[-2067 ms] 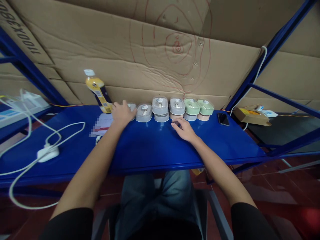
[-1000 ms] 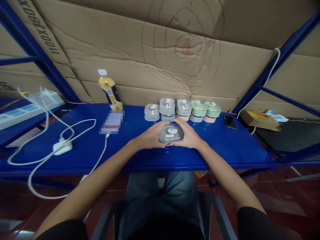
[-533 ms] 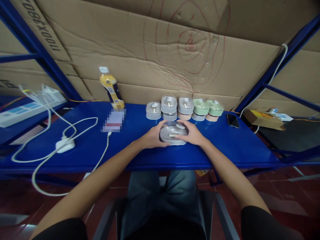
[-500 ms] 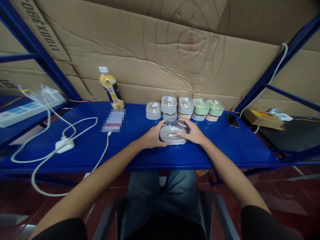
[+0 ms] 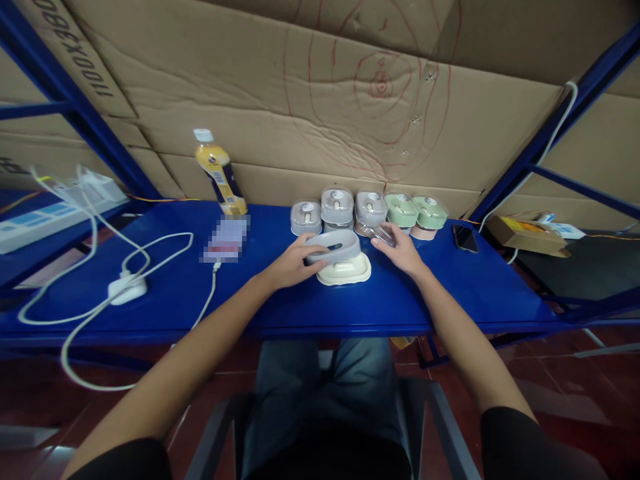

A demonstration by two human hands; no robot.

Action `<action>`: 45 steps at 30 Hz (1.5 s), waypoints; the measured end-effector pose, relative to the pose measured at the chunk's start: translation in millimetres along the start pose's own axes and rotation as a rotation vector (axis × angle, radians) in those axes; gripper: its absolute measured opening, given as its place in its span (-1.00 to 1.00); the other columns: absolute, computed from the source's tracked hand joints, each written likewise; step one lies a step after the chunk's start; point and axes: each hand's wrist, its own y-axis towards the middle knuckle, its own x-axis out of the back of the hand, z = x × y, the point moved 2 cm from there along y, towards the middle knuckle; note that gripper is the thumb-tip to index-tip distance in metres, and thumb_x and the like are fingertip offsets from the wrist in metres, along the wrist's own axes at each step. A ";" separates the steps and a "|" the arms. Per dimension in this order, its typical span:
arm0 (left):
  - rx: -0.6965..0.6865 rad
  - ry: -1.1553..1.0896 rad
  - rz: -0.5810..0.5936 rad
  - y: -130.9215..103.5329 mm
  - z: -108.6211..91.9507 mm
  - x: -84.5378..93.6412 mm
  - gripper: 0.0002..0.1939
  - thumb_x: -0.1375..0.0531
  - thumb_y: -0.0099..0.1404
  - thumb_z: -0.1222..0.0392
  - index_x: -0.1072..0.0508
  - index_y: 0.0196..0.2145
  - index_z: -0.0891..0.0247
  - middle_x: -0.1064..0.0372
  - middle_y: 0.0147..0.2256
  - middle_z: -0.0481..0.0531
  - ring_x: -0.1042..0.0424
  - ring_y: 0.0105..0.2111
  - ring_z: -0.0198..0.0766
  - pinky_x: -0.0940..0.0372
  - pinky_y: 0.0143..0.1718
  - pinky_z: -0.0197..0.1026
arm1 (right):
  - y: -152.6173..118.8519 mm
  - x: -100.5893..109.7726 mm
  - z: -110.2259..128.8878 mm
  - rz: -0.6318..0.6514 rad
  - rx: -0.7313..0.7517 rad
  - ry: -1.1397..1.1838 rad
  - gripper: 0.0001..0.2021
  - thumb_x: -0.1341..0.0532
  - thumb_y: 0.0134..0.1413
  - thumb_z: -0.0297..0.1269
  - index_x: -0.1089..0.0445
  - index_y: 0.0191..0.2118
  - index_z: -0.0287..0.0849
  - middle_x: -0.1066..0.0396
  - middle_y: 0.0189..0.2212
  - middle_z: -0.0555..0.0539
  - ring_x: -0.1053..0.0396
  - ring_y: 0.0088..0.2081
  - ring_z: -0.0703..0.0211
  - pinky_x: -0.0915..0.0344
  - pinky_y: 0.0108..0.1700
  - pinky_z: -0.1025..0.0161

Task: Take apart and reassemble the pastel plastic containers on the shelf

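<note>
My left hand (image 5: 294, 264) grips the left end of a grey oval box body (image 5: 345, 249), which has an opening in its middle. Below it, a cream base (image 5: 346, 272) with a raised centre lies on the blue table (image 5: 320, 310). My right hand (image 5: 403, 255), to the right, is closed on a clear plastic lid (image 5: 376, 230), held apart from the grey body and overlapping the row behind. That row has grey lidded boxes (image 5: 337, 207) and green lidded boxes (image 5: 401, 209), several of them stacked.
A yellow drink bottle (image 5: 220, 173) stands at the back left, by a blurred-out flat item (image 5: 226, 239). White cables and a charger (image 5: 127, 288) lie on the left. On the right are a dark phone (image 5: 465, 238) and an open cardboard box (image 5: 530, 235). Cardboard (image 5: 250, 120) lines the back.
The box between my hands has come apart. My right hand has moved right with the clear lid, while my left lifts the grey body off the cream base.
</note>
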 end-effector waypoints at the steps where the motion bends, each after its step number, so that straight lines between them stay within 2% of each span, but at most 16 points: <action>1: 0.034 0.007 -0.004 0.0 4.6 3.7 -0.56 -0.20 0.43 -0.11 -0.61 0.11 0.15 -0.32 0.17 0.23 -0.36 0.25 0.09 -0.28 0.35 0.18 | 0.4 0.1 -0.6 0.012 -0.019 -0.011 -0.30 -0.44 0.02 0.26 -0.45 0.14 -0.13 -0.56 0.10 -0.26 -0.52 0.12 -0.20 -0.43 0.22 -0.21; 5: 0.115 0.012 0.019 -1.8 14.4 12.2 -0.50 -0.20 0.40 -0.15 -0.57 0.14 0.16 -0.34 0.14 0.24 -0.39 0.20 0.08 -0.39 0.25 0.15 | 1.8 0.5 -3.4 0.056 -0.098 -0.079 -0.33 -0.48 -0.01 0.19 -0.47 0.10 -0.14 -0.58 0.08 -0.26 -0.56 0.05 -0.20 -0.44 0.19 -0.27; 8: 0.078 -0.016 -0.020 -2.8 9.8 10.5 -0.42 -0.22 0.38 -0.15 -0.45 0.26 0.16 -0.36 0.20 0.23 -0.38 0.25 0.06 -0.28 0.34 0.15 | 0.7 1.3 -0.6 0.054 -0.098 -0.091 -0.31 -0.49 -0.02 0.17 -0.46 0.13 -0.15 -0.56 0.11 -0.28 -0.54 0.09 -0.23 -0.43 0.20 -0.28; 11: 0.043 -0.042 -0.058 -3.0 0.5 2.9 -0.22 -0.31 0.31 -0.15 -0.28 0.37 0.20 -0.31 0.32 0.25 -0.32 0.33 0.10 -0.17 0.42 0.16 | -3.5 1.5 12.1 0.056 0.035 -0.042 -0.26 -0.48 0.00 0.18 -0.43 0.21 -0.14 -0.53 0.16 -0.29 -0.50 0.16 -0.23 -0.42 0.23 -0.23; 15: 0.059 -0.085 -0.027 -1.7 -7.8 -10.6 0.01 -0.42 0.19 -0.15 -0.14 0.44 0.24 -0.22 0.40 0.31 -0.27 0.39 0.19 -0.17 0.43 0.19 | -12.4 -6.4 36.6 0.174 0.328 -0.033 -0.22 -0.51 -0.01 0.15 -0.40 0.28 -0.06 -0.49 0.21 -0.23 -0.46 0.22 -0.20 -0.34 0.34 -0.20; 20: 0.019 -0.154 0.002 2.2 -12.0 -23.1 0.07 -0.47 0.13 -0.14 -0.11 0.45 0.22 -0.21 0.41 0.34 -0.26 0.39 0.26 -0.20 0.41 0.25 | -18.0 -27.0 50.2 0.300 0.442 -0.078 -0.10 -0.56 -0.13 0.20 -0.39 0.32 -0.01 -0.47 0.21 -0.22 -0.44 0.24 -0.27 -0.37 0.32 -0.23; 26: 0.024 -0.179 -0.001 5.9 -12.2 -28.1 0.12 -0.49 0.09 -0.09 -0.08 0.46 0.22 -0.22 0.40 0.34 -0.28 0.38 0.28 -0.22 0.39 0.27 | -17.9 -33.6 51.2 0.329 0.443 -0.116 -0.08 -0.53 -0.11 0.26 -0.36 0.35 0.06 -0.44 0.21 -0.20 -0.43 0.23 -0.27 -0.38 0.31 -0.26; 33: 0.077 -0.226 0.025 8.4 -14.8 -26.7 0.26 -0.53 0.01 -0.15 0.00 0.49 0.18 -0.29 0.35 0.34 -0.32 0.34 0.32 -0.26 0.33 0.33 | -18.1 -28.8 58.2 0.350 0.456 -0.209 -0.09 -0.54 -0.10 0.23 -0.39 0.34 -0.01 -0.45 0.17 -0.23 -0.48 0.18 -0.27 -0.45 0.25 -0.21; 38: 0.087 -0.201 0.037 8.7 -14.0 -27.6 0.24 -0.52 0.01 -0.15 -0.03 0.48 0.18 -0.27 0.37 0.36 -0.31 0.35 0.34 -0.26 0.33 0.34 | -19.1 -30.9 53.7 0.378 0.422 -0.196 -0.06 -0.54 -0.10 0.25 -0.35 0.38 0.03 -0.41 0.20 -0.21 -0.45 0.21 -0.28 -0.42 0.28 -0.21; 45: 0.033 -0.161 0.038 7.2 -9.8 -29.6 0.15 -0.51 0.06 -0.14 -0.09 0.45 0.22 -0.22 0.40 0.37 -0.26 0.39 0.31 -0.25 0.36 0.29 | -20.5 -34.8 38.0 0.424 0.336 -0.148 0.01 -0.55 -0.13 0.25 -0.28 0.42 0.04 -0.35 0.27 -0.22 -0.38 0.28 -0.30 -0.32 0.37 -0.27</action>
